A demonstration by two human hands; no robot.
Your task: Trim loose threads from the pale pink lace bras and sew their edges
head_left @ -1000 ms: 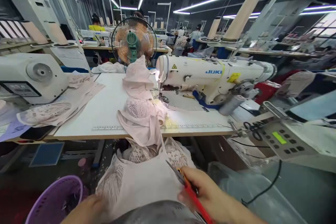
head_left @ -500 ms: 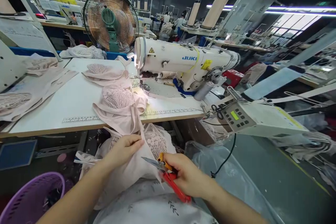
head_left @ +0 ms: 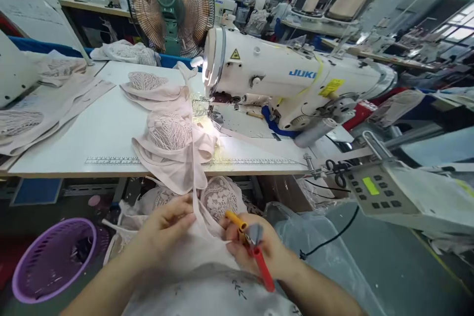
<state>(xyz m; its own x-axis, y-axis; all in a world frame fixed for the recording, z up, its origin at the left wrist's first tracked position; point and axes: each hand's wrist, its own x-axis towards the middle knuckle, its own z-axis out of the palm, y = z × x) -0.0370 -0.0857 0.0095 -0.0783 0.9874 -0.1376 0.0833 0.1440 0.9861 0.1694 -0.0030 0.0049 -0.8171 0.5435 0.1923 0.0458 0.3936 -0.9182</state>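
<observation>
Two hands meet at the soft pale garment [head_left: 205, 242], which lies just in front of the table [head_left: 99, 118]: your left hand [head_left: 168, 229] pinches its strap [head_left: 196, 202], while your right hand [head_left: 272, 247] has its fingers wrapped around the scissors [head_left: 255, 233]. It should handle light and limp, so take it by the strap rather than the snag-prone lace cup [head_left: 221, 198]. The purple basket [head_left: 46, 261] holds something dark [head_left: 82, 248], too unclear to name.
</observation>
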